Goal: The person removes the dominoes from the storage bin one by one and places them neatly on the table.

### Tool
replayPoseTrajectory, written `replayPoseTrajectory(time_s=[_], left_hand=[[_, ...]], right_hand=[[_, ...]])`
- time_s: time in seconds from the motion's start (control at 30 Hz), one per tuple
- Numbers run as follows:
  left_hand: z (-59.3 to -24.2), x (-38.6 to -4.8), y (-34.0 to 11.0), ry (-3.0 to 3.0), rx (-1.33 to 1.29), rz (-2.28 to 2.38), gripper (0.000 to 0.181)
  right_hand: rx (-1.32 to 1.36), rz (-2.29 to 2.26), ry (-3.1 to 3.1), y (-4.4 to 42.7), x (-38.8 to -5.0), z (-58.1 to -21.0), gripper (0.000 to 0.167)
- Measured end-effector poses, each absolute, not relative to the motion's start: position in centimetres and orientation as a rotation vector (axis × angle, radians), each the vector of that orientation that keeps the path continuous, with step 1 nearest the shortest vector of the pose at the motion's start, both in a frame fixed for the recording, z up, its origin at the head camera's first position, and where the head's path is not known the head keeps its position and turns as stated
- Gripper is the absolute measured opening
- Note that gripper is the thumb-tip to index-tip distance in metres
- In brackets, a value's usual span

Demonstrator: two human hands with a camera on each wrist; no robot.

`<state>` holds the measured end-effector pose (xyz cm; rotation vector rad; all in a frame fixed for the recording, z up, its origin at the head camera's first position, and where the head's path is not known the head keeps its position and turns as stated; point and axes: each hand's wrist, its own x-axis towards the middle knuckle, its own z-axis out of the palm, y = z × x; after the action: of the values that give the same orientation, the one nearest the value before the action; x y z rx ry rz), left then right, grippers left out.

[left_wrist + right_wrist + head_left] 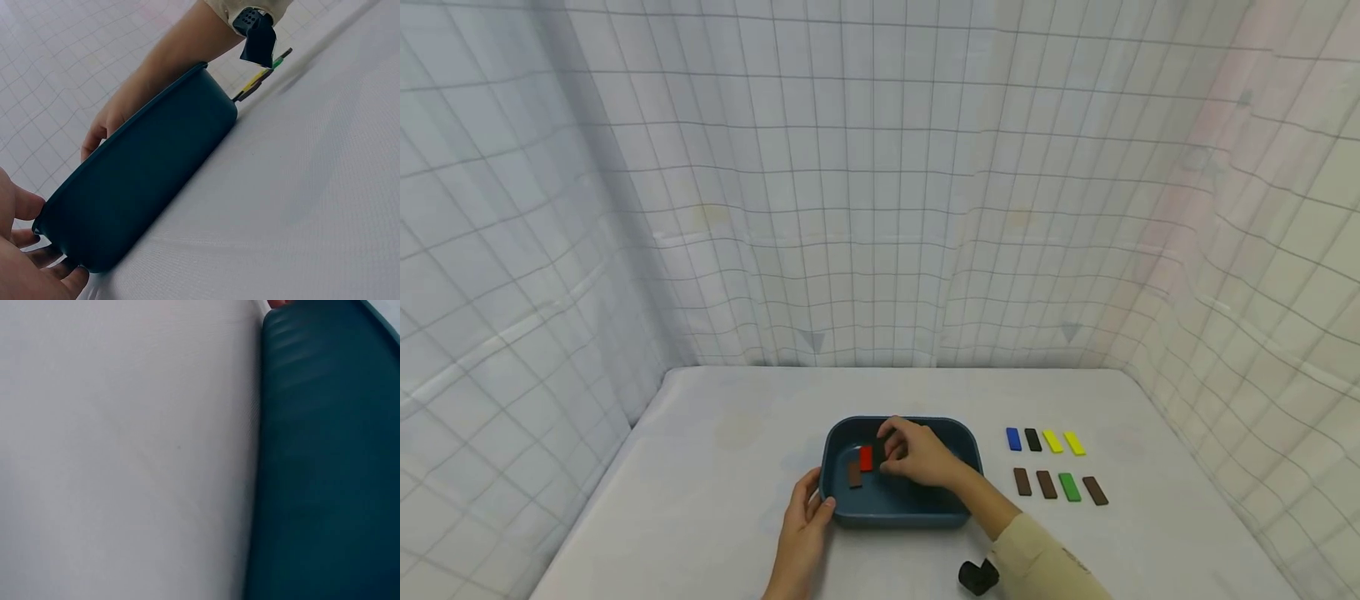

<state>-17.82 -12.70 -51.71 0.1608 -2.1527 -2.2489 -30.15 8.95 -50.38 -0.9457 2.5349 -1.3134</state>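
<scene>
A dark teal plastic bin (898,521) stands on the white table. My left hand (802,533) grips its left end, thumb by the rim and fingers against the outer wall, as the left wrist view also shows. Over the bin's near side reaches my right hand (917,454). Its thumb and index finger pinch a small black block (878,452) by its ends, low inside the bin. Just left of that block lie a red block (866,458) and a brown block (854,474). The right wrist view shows only the bin's outer wall (325,456) and table cloth.
Right of the bin lie two rows of small blocks. A blue block (1014,439), a black one (1033,440) and two yellow ones (1052,442) form the far row. Brown blocks (1022,482) and a green block (1070,487) form the near row. Gridded white curtains (880,208) surround the table.
</scene>
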Motion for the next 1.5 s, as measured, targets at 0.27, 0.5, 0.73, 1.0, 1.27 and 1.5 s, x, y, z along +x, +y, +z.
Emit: replayPoseTrajectory(time_s=[0.27,0.5,0.73,1.0,1.27,1.5], left_hand=[[-51.8,-17.8,-12.6,-2.148,0.164,-2.243,0.054],[-51.8,-18.0,-12.6,-2.161,0.178,-2.222,0.054],[-51.9,-18.1,-12.8,-2.17,0.174,-2.21,0.055],[-52.0,-18.2,-12.8,-2.164,0.158,-2.217,0.054],[-52.1,-18.2,-12.8,-2.157,0.154,-2.23,0.054],[-51.9,-18.3,-12.7,-2.143,0.171,-2.244,0.054]], right_hand=[[-0.93,-1.466,2.444,9.8,-29.7,-49.2,0.041],[-0.831,-1.518,2.438,11.4,-29.1,-48.5,0.038],[-0.748,-1.526,2.503,13.7,-28.6,-47.7,0.034],[-0.654,-1.51,2.529,16.8,-27.9,-47.5,0.032],[-0.571,-1.535,2.538,19.2,-26.5,-47.3,0.03],[-0.515,-1.535,2.575,21.4,-25.6,-47.4,0.026]])
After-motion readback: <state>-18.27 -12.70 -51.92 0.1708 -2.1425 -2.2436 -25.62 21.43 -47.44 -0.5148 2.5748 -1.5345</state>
